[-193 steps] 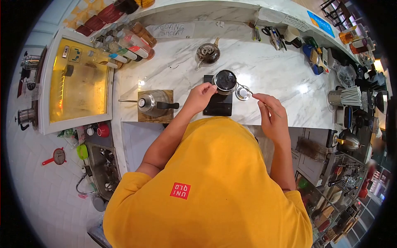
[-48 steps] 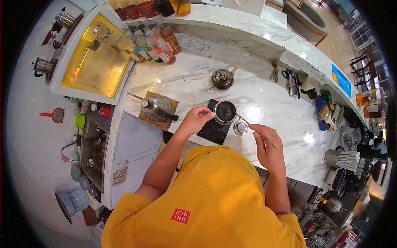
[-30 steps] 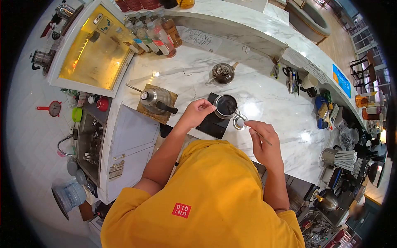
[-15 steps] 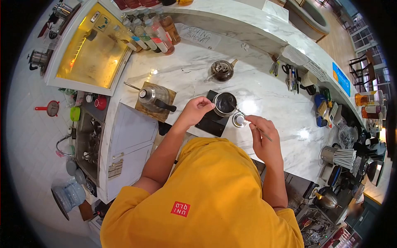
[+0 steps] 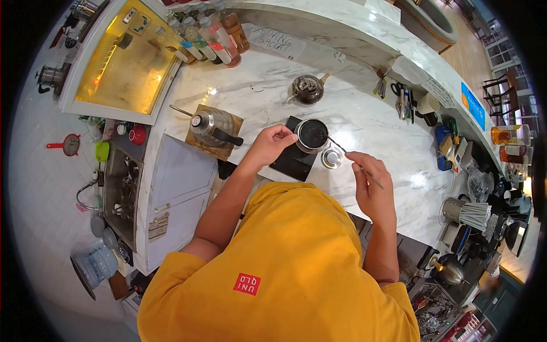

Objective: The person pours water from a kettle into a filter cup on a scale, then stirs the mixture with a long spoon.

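Note:
My left hand [image 5: 274, 145] pinches the near-left rim of a small round pot [image 5: 301, 147] with dark contents. The pot stands on a flat black scale [image 5: 296, 168]. In my right hand [image 5: 373, 181] is a thin long-handled spoon [image 5: 337, 145], its far end dipping into the pot and hidden in the dark contents. A round silver lid [image 5: 331, 158] lies on the counter just right of the pot. Beyond the pot stands a glass teapot [image 5: 307, 89] with dark contents.
A steel gooseneck kettle [image 5: 212, 126] sits on a wooden board [image 5: 235, 149] to the left. Several bottles [image 5: 219, 48] line the back left. Pens and scissors [image 5: 404, 102] lie at the right, near a holder of straws [image 5: 473, 214]. A sink [image 5: 122, 194] is far left.
My right hand has shifted slightly right and outward with the spoon, whose end now leans toward the pot's right rim. My left hand stays at the pot.

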`<state>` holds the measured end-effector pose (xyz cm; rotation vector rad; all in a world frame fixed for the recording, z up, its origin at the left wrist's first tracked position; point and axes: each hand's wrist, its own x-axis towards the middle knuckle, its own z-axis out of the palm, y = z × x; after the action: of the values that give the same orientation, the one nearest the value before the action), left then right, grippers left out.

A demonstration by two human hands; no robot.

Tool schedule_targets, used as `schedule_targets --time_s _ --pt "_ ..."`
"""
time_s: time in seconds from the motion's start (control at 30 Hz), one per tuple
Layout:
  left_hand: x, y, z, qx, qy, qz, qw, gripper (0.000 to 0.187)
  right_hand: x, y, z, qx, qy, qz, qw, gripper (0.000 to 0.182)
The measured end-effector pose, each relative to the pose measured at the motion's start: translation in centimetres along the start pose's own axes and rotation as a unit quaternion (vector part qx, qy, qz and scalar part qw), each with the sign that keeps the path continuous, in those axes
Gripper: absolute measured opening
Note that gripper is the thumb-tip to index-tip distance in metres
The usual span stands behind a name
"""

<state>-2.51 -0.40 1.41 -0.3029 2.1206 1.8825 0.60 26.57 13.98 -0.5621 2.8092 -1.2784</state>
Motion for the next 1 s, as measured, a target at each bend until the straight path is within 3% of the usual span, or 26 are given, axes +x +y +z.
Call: schedule_targets --time_s 0.2,0.4,0.6,0.7,1.0 --pt "0.3 -0.7 -0.1 -0.005 -0.004 0.010 1.000 0.019 -0.3 -0.1 0.3 0.005 -0.002 -0.047 0.999 0.023" --pt "0.3 -0.7 -0.1 0.000 -0.004 0.004 1.000 0.019 -0.3 0.3 0.0 -0.007 0.007 -0.004 1.000 0.019" --pt "0.5 -0.8 0.0 0.004 -0.005 0.006 1.000 0.020 0.2 0.3 0.5 -0.013 0.010 -0.075 0.997 0.020" --pt "0.5 -0.9 -0.1 0.008 -0.006 0.008 1.000 0.020 0.7 -0.3 -0.1 -0.016 -0.002 -0.029 0.999 0.018" --pt "0.3 -0.5 -0.2 0.033 -0.008 -0.007 0.999 0.016 0.7 -0.6 0.2 0.006 0.005 -0.041 0.999 0.017"
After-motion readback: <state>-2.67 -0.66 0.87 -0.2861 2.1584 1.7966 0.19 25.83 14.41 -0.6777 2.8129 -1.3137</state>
